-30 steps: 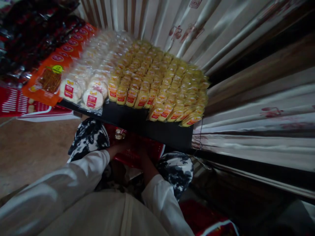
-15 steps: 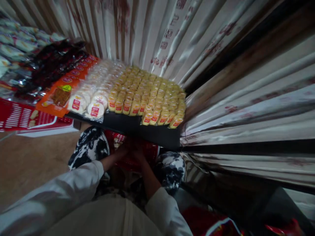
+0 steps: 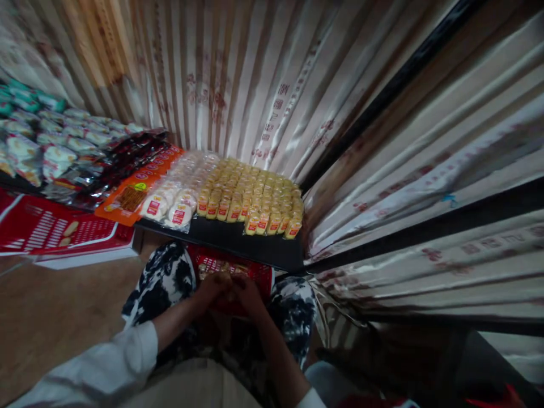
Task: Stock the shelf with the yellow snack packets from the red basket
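Observation:
My left hand (image 3: 211, 288) and my right hand (image 3: 246, 293) meet over my lap, fingers curled together against a red plastic basket (image 3: 259, 276) that rests between my knees. Both hands look closed, but what they hold is too dark to make out. Something small and pale shows in the basket just above my left fingers. Right in front of the basket a black shelf (image 3: 238, 238) carries rows of small yellow snack packets (image 3: 255, 198) and round white cakes in clear wrap (image 3: 172, 208).
Orange packets (image 3: 131, 195), dark red packets (image 3: 123, 164) and pale green-white bags (image 3: 46, 150) lie further left on the shelf. A red and white carton (image 3: 55, 232) stands below them. A striped curtain (image 3: 382, 170) hangs behind and to the right. Brown floor lies at the left.
The view has tilted up, so the shelf looks smaller and farther. My hands have come out from under the shelf edge and closed together at the basket's front.

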A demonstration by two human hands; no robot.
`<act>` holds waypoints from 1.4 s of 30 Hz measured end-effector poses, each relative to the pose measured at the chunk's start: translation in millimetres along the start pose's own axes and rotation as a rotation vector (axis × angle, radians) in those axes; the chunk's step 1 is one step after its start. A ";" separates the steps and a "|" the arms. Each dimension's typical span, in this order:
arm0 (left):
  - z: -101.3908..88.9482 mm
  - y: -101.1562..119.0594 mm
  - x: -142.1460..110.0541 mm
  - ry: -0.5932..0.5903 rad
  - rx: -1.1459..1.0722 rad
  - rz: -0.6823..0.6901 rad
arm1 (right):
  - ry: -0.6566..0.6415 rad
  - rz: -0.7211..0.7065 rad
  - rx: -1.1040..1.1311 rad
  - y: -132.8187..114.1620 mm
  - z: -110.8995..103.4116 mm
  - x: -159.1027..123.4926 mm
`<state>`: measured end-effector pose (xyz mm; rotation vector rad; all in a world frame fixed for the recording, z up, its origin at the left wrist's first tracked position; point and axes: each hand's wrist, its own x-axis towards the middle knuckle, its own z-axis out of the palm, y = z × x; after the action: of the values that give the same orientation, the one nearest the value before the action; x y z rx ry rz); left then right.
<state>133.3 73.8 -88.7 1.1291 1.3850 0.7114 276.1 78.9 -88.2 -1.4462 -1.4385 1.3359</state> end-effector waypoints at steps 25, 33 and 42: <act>-32.8 133.0 85.1 0.505 0.479 0.408 | 0.450 -0.403 -0.567 -72.3 -23.2 70.0; -25.8 120.8 89.9 0.544 0.552 0.501 | 0.467 -0.436 -0.653 -57.3 -21.5 72.5; -9.8 105.9 105.4 0.652 0.499 0.520 | 0.535 -0.482 -0.630 -52.1 -19.5 76.1</act>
<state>159.8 209.5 -31.3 1.7886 1.9011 1.2218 270.1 164.3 -48.6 -1.5255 -1.7421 0.1660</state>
